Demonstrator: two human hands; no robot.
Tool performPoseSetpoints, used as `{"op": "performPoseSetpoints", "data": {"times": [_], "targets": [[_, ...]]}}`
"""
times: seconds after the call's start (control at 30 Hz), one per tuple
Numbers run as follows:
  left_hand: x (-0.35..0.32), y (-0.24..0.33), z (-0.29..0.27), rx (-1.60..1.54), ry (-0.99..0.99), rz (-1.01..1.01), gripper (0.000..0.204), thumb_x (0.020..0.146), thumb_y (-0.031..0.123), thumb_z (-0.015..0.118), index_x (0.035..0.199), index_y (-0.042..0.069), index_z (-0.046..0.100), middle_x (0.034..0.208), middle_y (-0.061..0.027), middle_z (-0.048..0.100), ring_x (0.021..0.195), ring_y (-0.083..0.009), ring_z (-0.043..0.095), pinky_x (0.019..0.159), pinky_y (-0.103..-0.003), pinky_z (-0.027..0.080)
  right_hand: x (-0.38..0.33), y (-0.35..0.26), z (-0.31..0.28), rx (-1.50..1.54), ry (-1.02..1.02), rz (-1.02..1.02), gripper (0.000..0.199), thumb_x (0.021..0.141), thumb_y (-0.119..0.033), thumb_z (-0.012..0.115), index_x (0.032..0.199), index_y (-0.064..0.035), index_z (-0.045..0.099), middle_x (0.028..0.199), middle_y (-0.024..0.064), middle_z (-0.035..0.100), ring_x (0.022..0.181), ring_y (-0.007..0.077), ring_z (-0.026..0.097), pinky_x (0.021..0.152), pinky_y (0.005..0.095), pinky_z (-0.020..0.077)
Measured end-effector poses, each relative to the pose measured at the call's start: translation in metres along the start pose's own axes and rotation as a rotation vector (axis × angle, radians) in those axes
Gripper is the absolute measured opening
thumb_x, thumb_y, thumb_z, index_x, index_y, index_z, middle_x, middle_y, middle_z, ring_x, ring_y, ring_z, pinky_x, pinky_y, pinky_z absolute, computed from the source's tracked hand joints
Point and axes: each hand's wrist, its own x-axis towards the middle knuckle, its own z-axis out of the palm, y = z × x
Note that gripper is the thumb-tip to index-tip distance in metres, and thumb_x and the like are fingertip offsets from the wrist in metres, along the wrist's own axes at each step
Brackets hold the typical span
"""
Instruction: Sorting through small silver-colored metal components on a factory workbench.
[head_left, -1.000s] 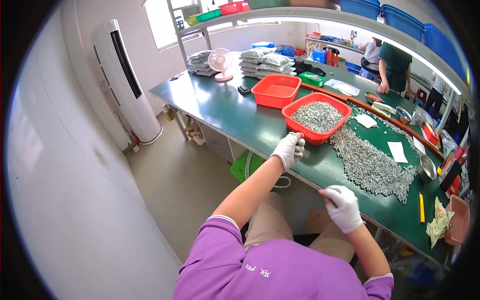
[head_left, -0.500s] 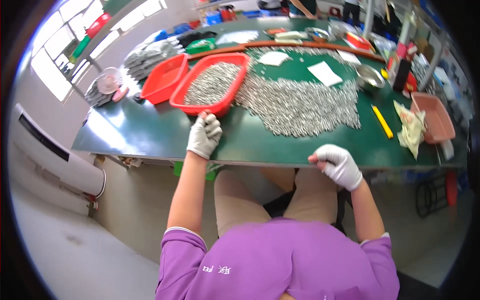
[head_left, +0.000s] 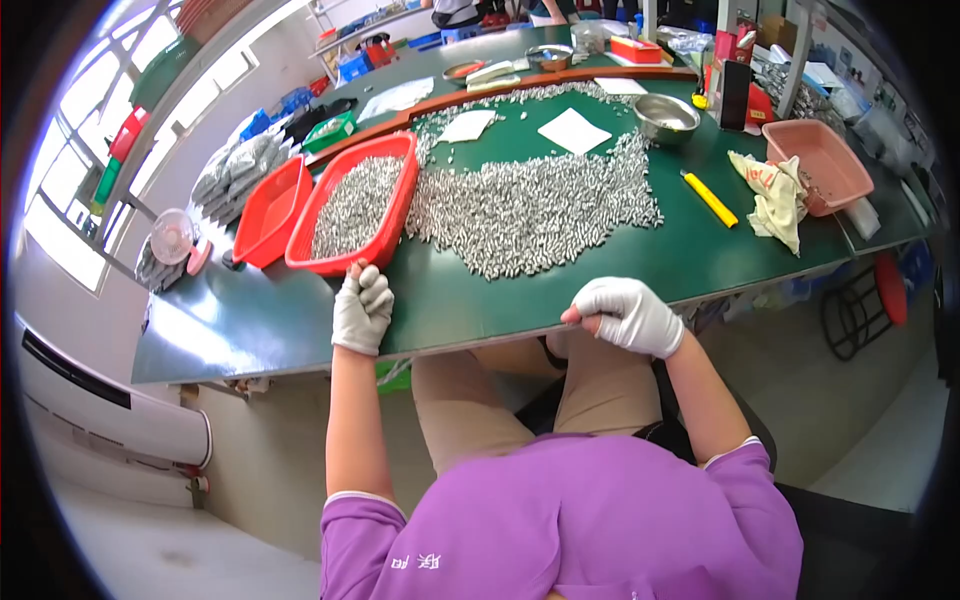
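Note:
My left hand [head_left: 362, 312], in a white fingerless glove, is closed with its fingers curled, just in front of a red plastic basket [head_left: 393, 222]. Its fingertips reach the basket's near rim; whether they grip it or a small piece is hidden. Inside the basket lies a heap of small silvery metal pieces [head_left: 352, 208]. Many more of these pieces [head_left: 530, 212] spread in a broad layer on the green table to its right. My right hand [head_left: 628, 315], gloved alike, hovers at the table's front edge with thumb and fingers pinched; anything between them is too small to see.
A second red basket [head_left: 272, 215] stands left of the filled one, near a small pink fan [head_left: 173, 236] and grey bags [head_left: 240, 165]. To the right are a yellow cutter knife [head_left: 710, 199], a cream cloth [head_left: 768, 196], a pink basin [head_left: 820, 165] and a metal bowl [head_left: 667, 118].
The whole view has turned, so the table sits tilted and further left. Both hands keep their closed shape; the left stays by the basket's near rim, the right near the table edge.

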Motion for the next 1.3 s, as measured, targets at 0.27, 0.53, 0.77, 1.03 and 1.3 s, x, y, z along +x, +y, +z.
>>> {"op": "performPoseSetpoints", "data": {"times": [0.27,0.53,0.77,1.03,1.3], "targets": [[-0.003,-0.003,0.015,0.065,0.029,-0.061,0.02,0.095,0.026,0.055,0.095,0.007,0.06,0.066,0.0044,0.037,0.051,-0.0043,0.03,0.042,-0.018,0.024,0.021,-0.012,-0.003,-0.141,0.098,0.02,0.016,0.079,0.002,0.065,0.093,-0.0037,0.07,0.084,0.0086,0.067,0.076,0.0203,0.065,0.071,0.0297,0.0515],[0.064,-0.056,0.097,0.313,-0.152,-0.337,0.013,0.096,0.024,0.054,0.095,0.011,0.052,0.066,0.0053,0.043,0.048,-0.0039,0.031,0.043,-0.019,0.024,0.139,0.004,-0.039,-0.417,0.346,-0.064,0.023,0.079,-0.003,0.068,0.103,-0.0037,0.067,0.095,0.0112,0.065,0.084,0.0224,0.063,0.074,0.03,0.0502],[0.101,-0.074,0.091,0.366,-0.186,-0.355,0.017,0.095,0.028,0.056,0.099,0.012,0.05,0.07,0.003,0.046,0.046,-0.0057,0.03,0.044,-0.021,0.025,0.155,0.053,-0.039,-0.679,0.27,-0.483,0.022,0.07,0.002,0.068,0.09,-0.0062,0.066,0.08,0.009,0.066,0.068,0.0261,0.064,0.059,0.0351,0.0512],[0.104,-0.073,0.097,0.273,-0.181,-0.29,0.018,0.094,0.028,0.056,0.099,0.011,0.052,0.069,0.0031,0.044,0.048,-0.0055,0.028,0.044,-0.021,0.024,0.16,0.053,-0.042,-0.711,0.359,-0.487,0.02,0.073,0.0,0.068,0.092,-0.0049,0.065,0.079,0.0087,0.065,0.063,0.0266,0.062,0.054,0.0343,0.0496],[0.092,-0.078,0.097,0.39,-0.227,-0.358,0.023,0.092,0.033,0.06,0.099,0.013,0.052,0.068,0.0038,0.043,0.046,-0.0052,0.028,0.044,-0.021,0.022,0.153,0.047,-0.034,-0.649,0.274,-0.464,0.024,0.071,0.0,0.069,0.093,-0.0072,0.066,0.078,0.0083,0.065,0.063,0.0266,0.063,0.054,0.0342,0.0512]]}}
